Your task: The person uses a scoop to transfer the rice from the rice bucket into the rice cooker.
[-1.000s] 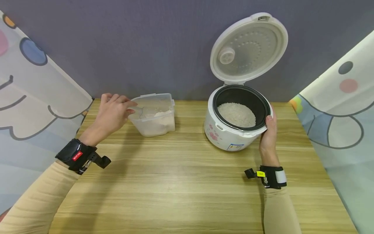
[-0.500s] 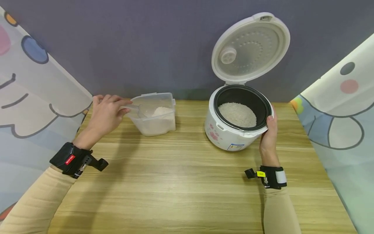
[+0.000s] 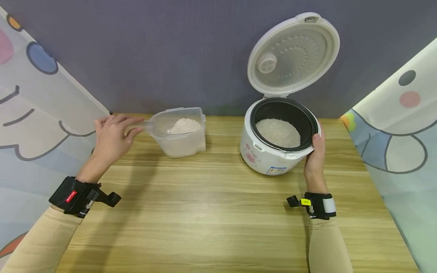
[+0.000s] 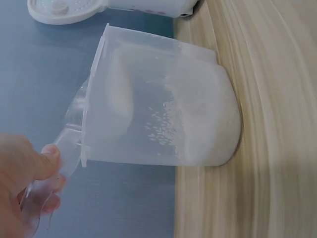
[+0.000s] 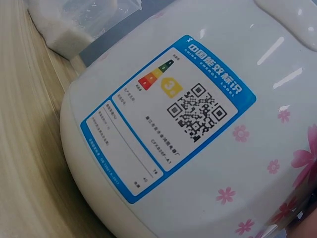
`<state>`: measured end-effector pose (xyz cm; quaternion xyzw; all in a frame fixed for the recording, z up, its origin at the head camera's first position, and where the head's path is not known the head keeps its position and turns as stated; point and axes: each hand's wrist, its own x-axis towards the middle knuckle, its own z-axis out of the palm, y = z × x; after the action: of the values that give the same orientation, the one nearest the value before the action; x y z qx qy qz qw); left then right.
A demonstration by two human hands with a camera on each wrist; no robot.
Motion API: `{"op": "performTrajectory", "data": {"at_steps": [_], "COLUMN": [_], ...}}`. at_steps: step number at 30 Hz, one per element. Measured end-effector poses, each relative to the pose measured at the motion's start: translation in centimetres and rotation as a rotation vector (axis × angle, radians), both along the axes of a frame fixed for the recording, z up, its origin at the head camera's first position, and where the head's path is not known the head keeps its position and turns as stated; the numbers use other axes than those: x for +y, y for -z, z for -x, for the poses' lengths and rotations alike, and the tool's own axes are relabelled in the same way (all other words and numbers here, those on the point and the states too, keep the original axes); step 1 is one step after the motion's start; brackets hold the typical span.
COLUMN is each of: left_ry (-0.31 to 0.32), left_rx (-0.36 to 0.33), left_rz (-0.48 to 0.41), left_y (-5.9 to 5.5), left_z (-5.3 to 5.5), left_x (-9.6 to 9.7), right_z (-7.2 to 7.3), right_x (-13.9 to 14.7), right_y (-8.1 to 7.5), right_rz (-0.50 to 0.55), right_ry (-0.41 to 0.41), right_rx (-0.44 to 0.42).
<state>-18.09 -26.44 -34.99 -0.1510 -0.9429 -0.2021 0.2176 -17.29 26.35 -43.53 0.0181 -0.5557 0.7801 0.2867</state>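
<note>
In the head view my left hand (image 3: 114, 138) is at the left of a translucent plastic container (image 3: 181, 146) holding white rice (image 3: 186, 126). Thumb and fingers pinch the handle of a clear plastic scoop (image 4: 69, 144), which reaches in over the container's rim; its far end shows only faintly through the wall. At the right stands a white rice cooker (image 3: 263, 159) with pink flowers, its lid (image 3: 293, 57) raised. Rice (image 3: 278, 132) covers the bottom of its black inner pot (image 3: 304, 117). My right hand (image 3: 315, 159) grips the cooker's right side, thumb at the rim.
Both vessels stand on a wood-grain table (image 3: 205, 212), near its back edge. A grey wall (image 3: 170, 57) rises right behind them, with cartoon-printed panels (image 3: 403, 125) at both sides. A blue-edged energy label (image 5: 171, 119) is stuck on the cooker.
My left hand has moved left and slightly down, drawing the scoop handle toward the container's left rim. The rice heap inside shows more fully. My right hand stays at the cooker.
</note>
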Motion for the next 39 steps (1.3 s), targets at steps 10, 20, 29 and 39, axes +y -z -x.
{"op": "performTrajectory", "data": {"at_steps": [10, 20, 29, 39], "left_ry": [-0.018, -0.037, -0.077, -0.122], "left_rx": [0.070, 0.137, 0.089, 0.112], "left_rz": [-0.175, -0.337, -0.447, -0.468], "left_y": [2.0, 3.8, 4.4, 4.6], "left_z": [-0.9, -0.8, -1.0, -1.1], "left_x": [-0.4, 0.3, 0.5, 1.0], "right_z": [-0.1, -0.3, -0.4, -0.2], "right_x": [0.0, 0.0, 0.1, 0.1], "right_y": [0.1, -0.1, -0.1, 0.1], "right_rz": [-0.010, -0.013, -0.029, -0.030], "right_ry": [-0.003, -0.001, -0.002, -0.007], "right_rx": [-0.004, -0.006, 0.000, -0.008]}}
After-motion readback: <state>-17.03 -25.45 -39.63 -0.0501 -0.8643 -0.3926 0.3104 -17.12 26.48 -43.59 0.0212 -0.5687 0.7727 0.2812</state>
